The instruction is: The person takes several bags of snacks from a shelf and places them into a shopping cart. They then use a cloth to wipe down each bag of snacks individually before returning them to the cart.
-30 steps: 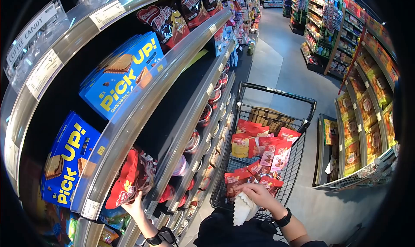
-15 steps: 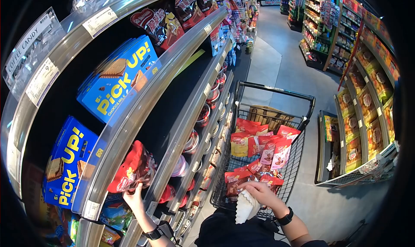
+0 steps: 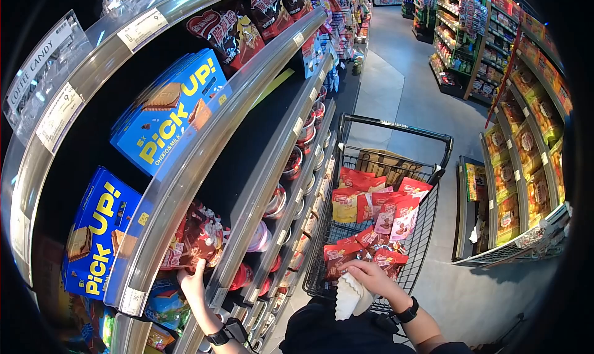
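My left hand (image 3: 193,282) reaches to the shelf and grips the lower edge of a red-and-brown candy bag (image 3: 197,237), thumb on its front and the other fingers hidden behind it. The bag stands on the shelf behind the clear front rail, right of the blue Pick Up! boxes (image 3: 102,236). My right hand (image 3: 370,277) is closed on a white cloth (image 3: 350,299) with a zigzag edge, over the near end of the shopping cart (image 3: 422,255). Red candy bags (image 3: 360,246), some with pink or yellow, lie in the cart just beyond that hand.
A flat brown carton (image 3: 387,161) stands at the far end of the cart. Tubs and cups (image 3: 294,163) line the lower shelves on the left. To the right, a display rack (image 3: 520,168) of yellow packs borders the grey aisle floor (image 3: 387,75); more shelving stands beyond.
The bag at my left hand has turned, showing more brown and less plain red, and my hand sits slightly lower on it. My right hand stays with the cloth.
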Available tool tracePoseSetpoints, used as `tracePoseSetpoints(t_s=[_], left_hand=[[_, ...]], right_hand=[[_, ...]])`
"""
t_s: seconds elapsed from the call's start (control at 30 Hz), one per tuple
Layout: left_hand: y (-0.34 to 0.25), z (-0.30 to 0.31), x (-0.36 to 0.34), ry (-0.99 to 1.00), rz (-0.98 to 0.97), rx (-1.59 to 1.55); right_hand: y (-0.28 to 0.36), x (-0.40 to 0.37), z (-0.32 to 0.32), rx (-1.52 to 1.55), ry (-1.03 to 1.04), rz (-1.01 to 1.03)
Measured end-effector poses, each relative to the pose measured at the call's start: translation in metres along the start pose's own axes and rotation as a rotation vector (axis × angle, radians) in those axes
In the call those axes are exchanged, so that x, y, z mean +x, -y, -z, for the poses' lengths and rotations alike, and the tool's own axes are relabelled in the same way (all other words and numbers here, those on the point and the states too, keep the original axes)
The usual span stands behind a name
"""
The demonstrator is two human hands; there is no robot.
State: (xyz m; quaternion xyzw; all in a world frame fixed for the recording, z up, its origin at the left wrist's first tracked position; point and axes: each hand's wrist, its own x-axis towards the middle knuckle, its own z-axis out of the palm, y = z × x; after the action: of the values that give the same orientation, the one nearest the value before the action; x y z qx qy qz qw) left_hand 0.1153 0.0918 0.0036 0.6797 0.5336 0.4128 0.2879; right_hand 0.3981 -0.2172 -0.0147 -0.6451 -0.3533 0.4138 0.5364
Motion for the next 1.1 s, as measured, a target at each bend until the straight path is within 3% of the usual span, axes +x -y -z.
tracePoseSetpoints(t_s=[0.17, 0.27, 0.33, 0.37, 0.4, 0.47, 0.53, 0.57, 0.67, 1.1], left_hand=[[-0.021, -0.009, -0.006, 0.074, 0.020, -0.140], [-0.016, -0.006, -0.009, 0.070, -0.034, 0.043], [-0.001, 0.008, -0.009, 0.143, 0.011, -0.305], [0.010, 0.019, -0.010, 0.011, -0.023, -0.015], [0.013, 0.033, -0.004, 0.008, 0.024, 0.073], [0.043, 0.049, 0.015, 0.036, 0.079, -0.171], [0.039, 0.051, 0.027, 0.026, 0.056, -0.135], [0.040, 0.048, 0.031, 0.055, -0.117, -0.036], [0.051, 0.047, 0.053, 0.168, -0.240, 0.144], [0.046, 0.054, 0.060, 0.106, -0.176, 0.449]], right_hand=[[-0.005, 0.004, -0.005, -0.026, -0.001, 0.004], [-0.006, 0.003, -0.006, -0.048, -0.007, -0.017], [-0.004, 0.001, -0.004, -0.054, -0.014, -0.034], [-0.002, 0.000, -0.003, -0.047, -0.024, -0.036], [-0.002, -0.002, -0.003, -0.039, -0.035, -0.041], [-0.006, -0.004, -0.001, -0.002, -0.047, -0.043], [-0.010, -0.003, -0.001, 0.032, -0.052, -0.041], [-0.011, -0.004, -0.001, 0.038, -0.048, -0.051], [-0.004, -0.003, 0.000, 0.018, -0.037, -0.059], [-0.012, -0.012, -0.013, -0.026, -0.040, -0.013]])
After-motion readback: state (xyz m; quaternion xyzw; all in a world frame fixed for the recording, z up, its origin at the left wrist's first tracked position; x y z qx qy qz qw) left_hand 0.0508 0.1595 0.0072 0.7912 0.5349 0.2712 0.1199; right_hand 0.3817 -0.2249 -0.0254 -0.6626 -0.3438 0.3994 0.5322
